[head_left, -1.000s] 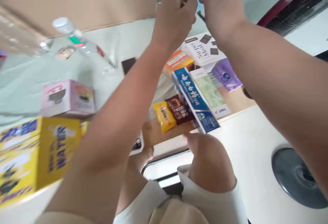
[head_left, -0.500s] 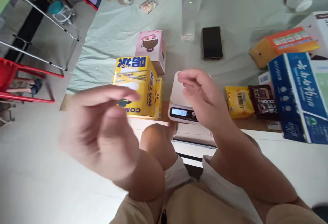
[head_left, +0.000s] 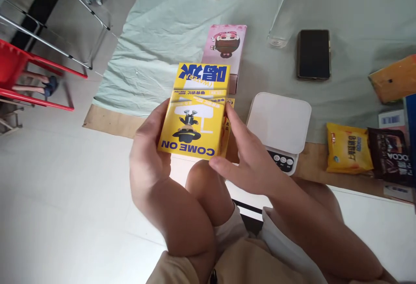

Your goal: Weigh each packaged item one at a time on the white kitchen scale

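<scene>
1. The scale (head_left: 279,121): on the table (head_left: 162,50), at its near edge.
2. Left of the scale: a box (head_left: 196,115), between the left hand (head_left: 147,154) and the right hand (head_left: 251,156).
3. Behind the scale, leftward: a carton (head_left: 225,46).
4. Behind the scale, slightly right: a phone (head_left: 313,54); farther behind, a bottle (head_left: 290,9).
5. Right of the scale: a packet (head_left: 347,149), then a pouch (head_left: 389,156).
</scene>
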Demonstrator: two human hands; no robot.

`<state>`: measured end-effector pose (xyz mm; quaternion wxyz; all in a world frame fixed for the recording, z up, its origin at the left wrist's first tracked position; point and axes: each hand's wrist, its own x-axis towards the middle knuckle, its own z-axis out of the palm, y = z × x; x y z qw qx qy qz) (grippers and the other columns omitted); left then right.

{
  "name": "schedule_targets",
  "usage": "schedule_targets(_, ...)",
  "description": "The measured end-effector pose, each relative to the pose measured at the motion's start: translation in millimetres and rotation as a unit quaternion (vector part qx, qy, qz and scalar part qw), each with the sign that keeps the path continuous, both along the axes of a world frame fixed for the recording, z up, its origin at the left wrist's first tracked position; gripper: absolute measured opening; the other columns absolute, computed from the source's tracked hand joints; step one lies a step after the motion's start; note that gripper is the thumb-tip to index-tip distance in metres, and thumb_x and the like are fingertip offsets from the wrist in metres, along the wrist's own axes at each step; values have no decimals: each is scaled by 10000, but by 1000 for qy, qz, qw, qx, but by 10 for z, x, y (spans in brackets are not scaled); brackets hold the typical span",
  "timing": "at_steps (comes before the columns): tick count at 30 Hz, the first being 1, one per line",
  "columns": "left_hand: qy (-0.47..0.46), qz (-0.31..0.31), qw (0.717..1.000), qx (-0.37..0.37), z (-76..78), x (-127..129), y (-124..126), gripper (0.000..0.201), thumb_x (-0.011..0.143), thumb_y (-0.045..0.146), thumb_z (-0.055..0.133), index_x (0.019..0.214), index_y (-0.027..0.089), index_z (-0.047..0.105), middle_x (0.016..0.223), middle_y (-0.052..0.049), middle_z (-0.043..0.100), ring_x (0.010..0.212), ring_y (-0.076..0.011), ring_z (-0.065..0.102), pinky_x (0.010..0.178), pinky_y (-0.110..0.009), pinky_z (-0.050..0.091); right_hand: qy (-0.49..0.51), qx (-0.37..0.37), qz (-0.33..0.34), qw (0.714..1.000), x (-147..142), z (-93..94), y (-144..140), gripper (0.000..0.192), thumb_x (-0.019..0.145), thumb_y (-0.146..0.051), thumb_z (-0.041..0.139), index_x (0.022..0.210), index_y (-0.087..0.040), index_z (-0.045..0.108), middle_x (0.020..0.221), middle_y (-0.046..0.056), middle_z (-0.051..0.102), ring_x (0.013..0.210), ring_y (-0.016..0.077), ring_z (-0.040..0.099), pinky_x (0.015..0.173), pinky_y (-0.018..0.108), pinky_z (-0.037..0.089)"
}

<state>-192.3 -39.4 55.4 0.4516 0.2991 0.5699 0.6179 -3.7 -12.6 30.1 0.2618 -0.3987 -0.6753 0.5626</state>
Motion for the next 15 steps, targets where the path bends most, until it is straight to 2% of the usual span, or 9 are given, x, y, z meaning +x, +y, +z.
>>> schedule_targets(2, -13, -23, 1000, 2, 2, -39, 7, 466, 844, 615, 680, 1094, 258, 846, 1249, -47, 832, 1463, -425, 617, 1201, -568, 568, -20, -8, 13, 1000, -27, 0, -6, 1316, 766, -626, 864, 1777, -278, 97, 1869, 95, 184, 1737, 404, 240, 1377, 692, 357)
schedule_targets(4, -12, -62, 998, 5, 18, -46, -2, 500, 853, 631, 669, 1123, 245, 837, 1267, -71, 823, 1508, -443, 577, 1219, -578, 558, -27, -9, 18, 999, -43, -17, -6, 1378, 728, -570, 904, 1780, -294, 57, 1876, 95, 145, 1743, 411, 212, 1374, 706, 350)
schedule_targets(9, -12, -126, 992, 18, 163, 91, -53, 584, 871, 685, 678, 1224, 237, 807, 1406, -91, 769, 1516, -460, 568, 1208, -591, 570, 14, 9, 5, 1000, 65, 1, 14, 1288, 790, -500, 856, 1780, -283, 63, 1876, 75, 141, 1751, 358, 209, 1397, 626, 365)
schedule_targets(12, -22, -165, 985, 42, 255, 264, -37, 615, 835, 679, 754, 1289, 263, 775, 1544, -76, 687, 1542, -454, 543, 1201, -589, 581, 39, 38, -21, 998, 286, 120, 29, 1242, 805, -500, 862, 1773, -325, 104, 1872, 14, 157, 1741, 346, 253, 1394, 599, 396)
schedule_targets(15, -47, -188, 979, 67, 278, 532, 45, 579, 815, 643, 803, 1286, 308, 766, 1531, -55, 688, 1551, -440, 535, 1208, -601, 580, 62, 77, -61, 993, 572, 242, 25, 1112, 866, -404, 829, 1750, -408, 154, 1866, -60, 184, 1747, 294, 242, 1418, 543, 388)
